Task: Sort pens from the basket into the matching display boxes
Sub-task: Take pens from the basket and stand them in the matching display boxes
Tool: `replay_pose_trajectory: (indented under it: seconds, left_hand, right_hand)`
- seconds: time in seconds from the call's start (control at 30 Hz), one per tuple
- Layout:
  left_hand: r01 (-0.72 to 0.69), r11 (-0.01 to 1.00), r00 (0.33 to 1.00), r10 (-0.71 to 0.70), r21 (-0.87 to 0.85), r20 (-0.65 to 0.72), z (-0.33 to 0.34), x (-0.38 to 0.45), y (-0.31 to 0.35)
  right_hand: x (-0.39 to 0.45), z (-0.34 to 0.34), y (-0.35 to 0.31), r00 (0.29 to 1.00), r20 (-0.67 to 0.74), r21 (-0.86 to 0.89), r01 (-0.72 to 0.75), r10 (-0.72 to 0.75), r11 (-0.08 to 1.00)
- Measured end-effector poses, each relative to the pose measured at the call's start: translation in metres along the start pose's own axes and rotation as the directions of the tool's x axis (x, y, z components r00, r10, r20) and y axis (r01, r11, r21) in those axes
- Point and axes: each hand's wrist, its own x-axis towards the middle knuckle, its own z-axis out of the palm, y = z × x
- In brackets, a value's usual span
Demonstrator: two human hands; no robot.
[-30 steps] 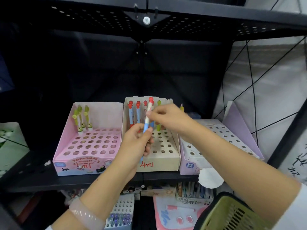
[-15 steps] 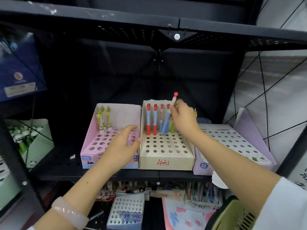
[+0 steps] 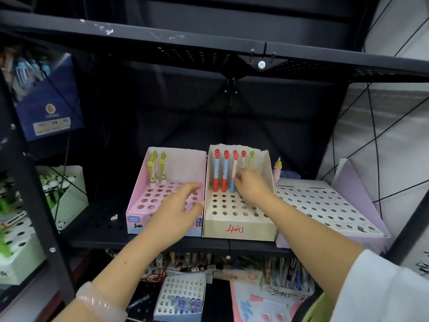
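A beige display box (image 3: 239,228) stands in the middle of the shelf, with several red-capped pens upright in its back rows. My right hand (image 3: 251,185) pinches the lower barrel of a white and blue pen with a red cap (image 3: 235,169), which stands upright in a hole of that box. My left hand (image 3: 177,211) hovers with relaxed fingers over the front of the pink display box (image 3: 148,206) and holds nothing. The pink box has a few yellow-green pens (image 3: 154,168) in its back row. A corner of the green basket (image 3: 318,309) shows at the bottom right.
A lilac display box (image 3: 325,205) with bare holes sits to the right, with a fluffy pink pen (image 3: 278,170) behind it. A black shelf (image 3: 209,46) hangs close overhead. More pen boxes (image 3: 181,296) sit on the shelf below and at the far left (image 3: 58,189).
My right hand took the red-capped pen from my left hand, carried it to the beige box and lowered it into a hole. My left hand let go and moved over the pink box.
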Motion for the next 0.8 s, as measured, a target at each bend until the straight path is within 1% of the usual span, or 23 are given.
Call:
replay_pose_trajectory:
  seconds: [0.1, 0.2, 0.3, 0.37, 0.47, 0.53, 0.57, 0.63, 0.67, 0.73, 0.77, 0.8]
  left_hand:
    - [-0.021, 1.0, 1.0, 0.021, -0.006, -0.002, 0.002, -0.006, 0.007]
    - [-0.05, 0.996, 0.998, 0.052, -0.073, 0.025, 0.016, -0.02, 0.023]
    - [-0.048, 0.981, 0.989, 0.073, -0.19, 0.128, 0.049, -0.042, 0.041]
    - [-0.054, 0.973, 0.97, 0.105, -0.222, 0.222, 0.076, -0.058, 0.051]
    - [-0.079, 0.968, 0.935, 0.155, -0.24, 0.32, 0.117, -0.082, 0.061]
    - [-0.072, 0.968, 0.914, 0.16, -0.24, 0.373, 0.143, -0.098, 0.063]
    - [-0.061, 0.971, 0.903, 0.152, -0.231, 0.401, 0.154, -0.105, 0.063]
    - [-0.042, 0.973, 0.882, 0.143, -0.227, 0.449, 0.174, -0.12, 0.062]
    - [-0.035, 0.972, 0.873, 0.143, -0.232, 0.467, 0.182, -0.126, 0.061]
    - [-0.02, 0.975, 0.855, 0.13, -0.22, 0.502, 0.195, -0.134, 0.059]
    - [-0.007, 0.98, 0.848, 0.111, -0.198, 0.518, 0.201, -0.138, 0.057]
    - [0.01, 0.984, 0.845, 0.086, -0.177, 0.527, 0.205, -0.141, 0.056]
  right_hand:
    - [-0.012, -0.005, 0.008, 0.999, -0.027, 0.11, -0.027, 0.03, 0.994]
    - [-0.037, -0.024, 0.017, 1.0, 0.026, 0.255, -0.012, 0.005, 0.967]
    - [-0.081, -0.04, 0.03, 0.994, 0.105, 0.405, -0.005, -0.041, 0.914]
    - [-0.116, -0.046, 0.047, 0.983, 0.164, 0.476, -0.009, -0.079, 0.88]
    - [-0.168, -0.038, 0.089, 0.967, 0.25, 0.518, -0.092, -0.048, 0.85]
    - [-0.202, -0.018, 0.124, 0.95, 0.31, 0.484, -0.19, 0.035, 0.854]
    - [-0.219, -0.005, 0.143, 0.935, 0.344, 0.433, -0.234, 0.08, 0.87]
    - [-0.249, 0.023, 0.183, 0.897, 0.41, 0.263, -0.288, 0.163, 0.921]
    - [-0.262, 0.039, 0.203, 0.866, 0.451, 0.163, -0.316, 0.214, 0.935]
    - [-0.283, 0.072, 0.235, 0.771, 0.539, -0.012, -0.395, 0.339, 0.918]
    - [-0.289, 0.088, 0.245, 0.723, 0.564, -0.069, -0.44, 0.399, 0.895]
    - [-0.294, 0.103, 0.251, 0.687, 0.57, -0.088, -0.495, 0.452, 0.864]
